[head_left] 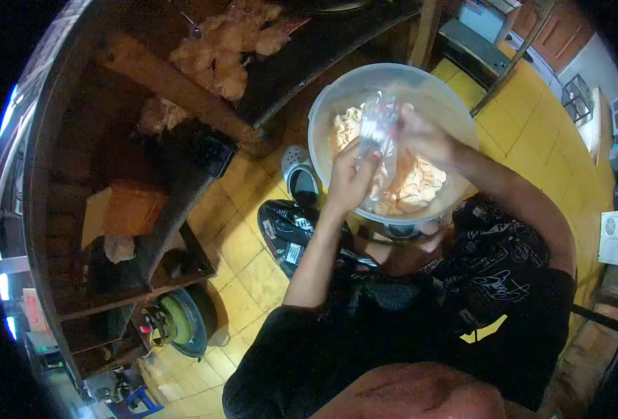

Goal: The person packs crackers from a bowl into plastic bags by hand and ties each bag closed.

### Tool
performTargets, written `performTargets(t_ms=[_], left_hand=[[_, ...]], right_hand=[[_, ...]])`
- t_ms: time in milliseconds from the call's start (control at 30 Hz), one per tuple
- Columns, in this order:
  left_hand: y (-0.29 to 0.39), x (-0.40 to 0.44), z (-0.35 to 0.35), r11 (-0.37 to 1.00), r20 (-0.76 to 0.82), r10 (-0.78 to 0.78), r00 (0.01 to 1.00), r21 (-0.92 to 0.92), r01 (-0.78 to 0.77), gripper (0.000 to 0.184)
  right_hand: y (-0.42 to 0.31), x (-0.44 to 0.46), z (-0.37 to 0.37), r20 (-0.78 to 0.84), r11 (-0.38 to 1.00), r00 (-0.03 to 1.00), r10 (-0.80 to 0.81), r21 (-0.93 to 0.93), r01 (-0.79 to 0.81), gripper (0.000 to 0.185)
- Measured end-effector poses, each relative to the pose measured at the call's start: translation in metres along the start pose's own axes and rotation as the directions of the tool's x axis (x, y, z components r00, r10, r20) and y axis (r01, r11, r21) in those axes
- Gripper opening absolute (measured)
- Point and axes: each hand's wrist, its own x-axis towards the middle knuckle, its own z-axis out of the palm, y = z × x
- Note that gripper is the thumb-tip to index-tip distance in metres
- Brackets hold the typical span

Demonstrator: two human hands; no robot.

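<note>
A large translucent round tub point(323, 140) stands in front of me, with pale, curled chip-like pieces point(420, 183) in it. Over the tub, my left hand point(354, 174) pinches the lower part of a clear plastic bag point(378, 133). Close beside the bag's upper part is my right hand point(424, 136), blurred by motion, so its fingers and anything between them cannot be made out. Some of the pieces show behind the bag.
A dark wooden shelf point(176, 262) runs along the left, with a cardboard box point(131, 209) and bagged brown items point(225, 52) on it. A grey clog point(299, 174) lies on the yellow tiled floor point(242, 230). A green gas cylinder point(177, 320) stands at the lower left.
</note>
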Motion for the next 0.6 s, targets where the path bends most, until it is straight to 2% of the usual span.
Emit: performTargets(t_ms=[33, 100, 133, 167, 233, 267, 300, 367, 400, 433, 467, 500, 533, 567, 600], left_hand=[[0.000, 0.001, 0.002, 0.999, -0.006, 0.030, 1.000, -0.012, -0.030, 0.019], [0.002, 0.002, 0.005, 0.999, 0.030, 0.017, 0.999, 0.041, -0.019, 0.020], [0.003, 0.001, 0.005, 0.996, 0.055, 0.006, 0.998, 0.094, -0.011, 0.022], [0.005, 0.002, 0.006, 0.995, 0.059, 0.009, 0.998, 0.100, -0.015, 0.022], [0.011, 0.005, 0.007, 0.980, 0.077, -0.146, 0.986, 0.146, 0.134, 0.029], [0.014, 0.007, 0.009, 0.964, 0.078, -0.222, 0.972, 0.166, 0.206, 0.033], [0.010, 0.007, 0.011, 0.965, 0.068, -0.218, 0.974, 0.163, 0.205, 0.033], [-0.007, 0.002, 0.016, 0.943, -0.027, -0.043, 0.999, 0.328, 0.049, 0.039], [-0.001, 0.002, 0.014, 0.883, -0.018, 0.031, 0.999, 0.469, -0.019, 0.051], [0.004, 0.003, 0.012, 0.885, -0.028, 0.036, 0.999, 0.466, -0.019, 0.051], [0.010, 0.003, 0.008, 0.956, 0.118, -0.227, 0.967, 0.218, 0.198, 0.056], [0.023, 0.003, 0.007, 0.896, 0.323, -0.419, 0.848, -0.002, 0.443, 0.062], [0.032, -0.003, 0.019, 0.646, 0.382, -0.492, 0.782, -0.442, 0.622, 0.067], [0.040, -0.006, 0.020, 0.645, 0.381, -0.493, 0.782, -0.443, 0.622, 0.067], [0.052, -0.008, 0.020, 0.348, 0.489, -0.434, 0.757, -0.684, 0.642, 0.065]], right_hand=[[-0.002, -0.004, 0.009, 0.056, 0.998, 0.998, -0.020, -0.055, 0.023, 0.041], [-0.014, -0.004, 0.020, 0.313, 0.966, 0.950, 0.006, -0.248, 0.076, 0.050], [-0.037, -0.002, 0.023, 0.320, 0.972, 0.924, 0.209, -0.170, -0.161, 0.050], [-0.032, 0.000, 0.020, 0.318, 0.974, 0.926, 0.202, -0.166, -0.155, 0.050], [-0.032, 0.009, 0.019, 0.126, 0.961, 0.977, 0.171, 0.198, -0.193, 0.046], [-0.035, 0.008, 0.015, 0.048, 0.930, 0.968, 0.247, 0.270, -0.250, 0.045], [-0.036, 0.011, 0.014, 0.057, 0.931, 0.968, 0.246, 0.263, -0.252, 0.045], [-0.035, 0.017, 0.006, -0.104, 0.892, 0.967, 0.234, 0.419, -0.171, 0.044], [-0.041, 0.019, 0.004, -0.129, 0.949, 0.986, 0.110, 0.308, -0.066, 0.042], [-0.043, 0.017, 0.007, -0.122, 0.952, 0.987, 0.109, 0.300, -0.068, 0.042], [-0.044, 0.009, 0.012, -0.076, 0.998, 0.996, 0.053, 0.039, -0.050, 0.040], [-0.041, 0.005, 0.017, 0.061, 0.970, 0.995, -0.076, -0.228, 0.088, 0.028], [-0.039, 0.001, 0.022, 0.200, 0.837, 0.958, -0.206, -0.471, 0.279, 0.024], [-0.037, -0.003, 0.026, 0.328, 0.642, 0.887, -0.325, -0.612, 0.461, 0.033], [-0.054, -0.010, 0.041, 0.313, 0.646, 0.921, -0.232, -0.658, 0.386, 0.044]])
